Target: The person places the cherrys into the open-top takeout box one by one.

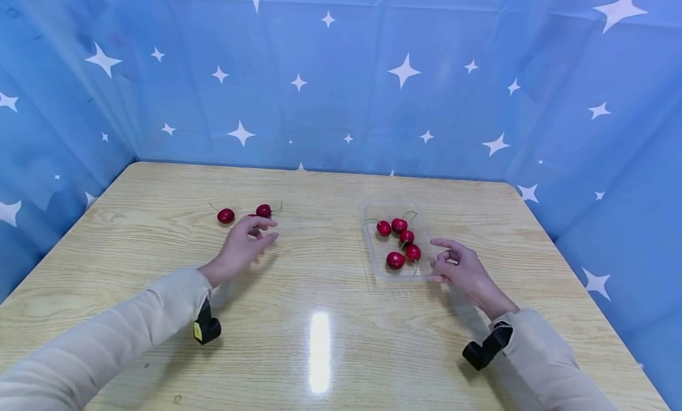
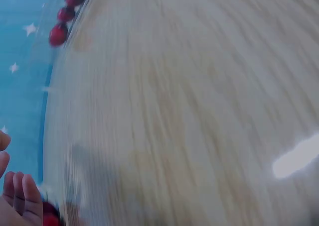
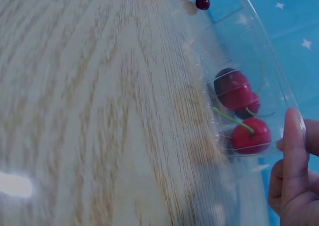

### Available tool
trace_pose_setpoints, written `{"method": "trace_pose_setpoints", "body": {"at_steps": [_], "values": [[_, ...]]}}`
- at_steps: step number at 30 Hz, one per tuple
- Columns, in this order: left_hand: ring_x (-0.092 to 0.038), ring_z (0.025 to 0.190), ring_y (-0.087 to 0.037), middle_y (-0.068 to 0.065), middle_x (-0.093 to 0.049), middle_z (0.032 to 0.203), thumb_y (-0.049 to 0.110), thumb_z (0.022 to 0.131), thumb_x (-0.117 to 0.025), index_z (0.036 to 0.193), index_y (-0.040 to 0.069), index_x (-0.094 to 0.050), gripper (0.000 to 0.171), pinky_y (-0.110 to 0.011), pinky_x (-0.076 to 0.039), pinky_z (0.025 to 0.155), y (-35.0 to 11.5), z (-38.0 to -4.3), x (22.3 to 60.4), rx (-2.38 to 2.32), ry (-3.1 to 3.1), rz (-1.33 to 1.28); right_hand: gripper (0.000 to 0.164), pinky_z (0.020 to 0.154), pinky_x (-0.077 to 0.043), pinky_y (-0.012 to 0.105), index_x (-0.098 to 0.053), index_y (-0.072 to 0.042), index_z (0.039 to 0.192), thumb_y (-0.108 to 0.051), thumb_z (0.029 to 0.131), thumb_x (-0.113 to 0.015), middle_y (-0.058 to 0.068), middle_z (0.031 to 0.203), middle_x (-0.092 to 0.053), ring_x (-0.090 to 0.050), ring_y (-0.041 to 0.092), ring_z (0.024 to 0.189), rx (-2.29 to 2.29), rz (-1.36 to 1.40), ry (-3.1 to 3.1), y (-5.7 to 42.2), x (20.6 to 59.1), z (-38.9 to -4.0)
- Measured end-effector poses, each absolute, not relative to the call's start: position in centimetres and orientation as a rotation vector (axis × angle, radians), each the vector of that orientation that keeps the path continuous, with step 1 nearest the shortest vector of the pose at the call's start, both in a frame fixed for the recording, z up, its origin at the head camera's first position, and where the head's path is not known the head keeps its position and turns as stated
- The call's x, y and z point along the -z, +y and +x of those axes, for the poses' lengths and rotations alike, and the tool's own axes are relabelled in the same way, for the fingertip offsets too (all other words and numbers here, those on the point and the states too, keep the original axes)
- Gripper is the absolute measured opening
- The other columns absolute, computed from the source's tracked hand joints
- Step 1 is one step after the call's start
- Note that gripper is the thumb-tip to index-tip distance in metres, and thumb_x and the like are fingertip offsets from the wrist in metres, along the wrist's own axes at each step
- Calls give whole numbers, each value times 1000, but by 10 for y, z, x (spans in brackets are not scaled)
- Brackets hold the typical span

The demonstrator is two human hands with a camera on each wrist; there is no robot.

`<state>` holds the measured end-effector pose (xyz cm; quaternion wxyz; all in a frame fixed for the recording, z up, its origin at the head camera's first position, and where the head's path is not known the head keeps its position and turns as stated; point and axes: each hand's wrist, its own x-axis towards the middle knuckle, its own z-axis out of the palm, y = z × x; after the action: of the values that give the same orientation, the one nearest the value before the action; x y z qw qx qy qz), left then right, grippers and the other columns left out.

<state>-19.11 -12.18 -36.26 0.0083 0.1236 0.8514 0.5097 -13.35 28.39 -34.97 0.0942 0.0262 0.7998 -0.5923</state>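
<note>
My left hand (image 1: 242, 245) hovers over the left part of the table, thumb and fingers apart with nothing between them. Just beyond its fingers lies a dark red cherry (image 1: 263, 210) with a stem; another beside it is mostly hidden by the hand. Farther left is a cherry (image 1: 226, 215) with a thin stem. On the right, a clear plastic box (image 1: 373, 254) stands on the table with several stemmed cherries (image 1: 395, 260) inside. My right hand (image 1: 462, 273) pinches the box's rim at its near right side, thumb (image 3: 295, 156) over the edge in the right wrist view.
The light wooden table (image 1: 266, 352) has a bright reflection near its front. A blue curtain (image 1: 341, 91) with white stars borders its back and sides. Black wrist cameras (image 1: 487, 347) hang below both sleeves.
</note>
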Motion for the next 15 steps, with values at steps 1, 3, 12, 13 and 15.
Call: {"method": "trace_pose_setpoints", "body": {"at_steps": [1, 3, 12, 13, 15], "values": [[-47, 84, -24, -15, -47, 103, 19, 86, -60, 111, 2, -57, 31, -27, -45, 59, -127, -192, 363, -1593, 2676, 377, 52, 65, -51, 27, -29, 6, 132, 6, 83, -47, 6, 82, -42, -57, 11, 81, 1754, 79, 2375, 284, 350, -134], [-46, 85, -24, -16, -47, 103, 20, 85, -60, 111, 2, -57, 31, -28, -45, 59, -136, -193, 365, -1590, 2708, 335, 52, 65, -51, 27, -29, 6, 132, 6, 83, -47, 6, 82, -42, -57, 12, 81, 1754, 80, 2376, 284, 350, -134], [-48, 73, -21, -16, -44, 101, 16, 83, -62, 107, 0, -59, 29, -24, -40, 60, -163, -196, 379, -1452, 2914, 203, 52, 60, -50, 21, -29, 8, 131, 8, 82, -47, 4, 79, -43, -58, 9, 77, 1783, 63, 2376, 283, 350, -134], [-48, 73, -22, -17, -44, 101, 15, 83, -63, 107, 0, -59, 30, -24, -40, 59, -165, -196, 381, -1452, 2910, 191, 52, 59, -50, 21, -29, 8, 131, 8, 82, -48, 3, 78, -43, -57, 8, 74, 1782, 58, 2378, 283, 350, -134], [-50, 75, -23, -17, -44, 102, 16, 83, -62, 108, -1, -58, 31, -23, -40, 59, -167, -196, 382, -1454, 2890, 166, 52, 59, -50, 21, -30, 8, 130, 8, 82, -48, 3, 77, -42, -56, 6, 68, 1790, 56, 2376, 282, 350, -134]]}}
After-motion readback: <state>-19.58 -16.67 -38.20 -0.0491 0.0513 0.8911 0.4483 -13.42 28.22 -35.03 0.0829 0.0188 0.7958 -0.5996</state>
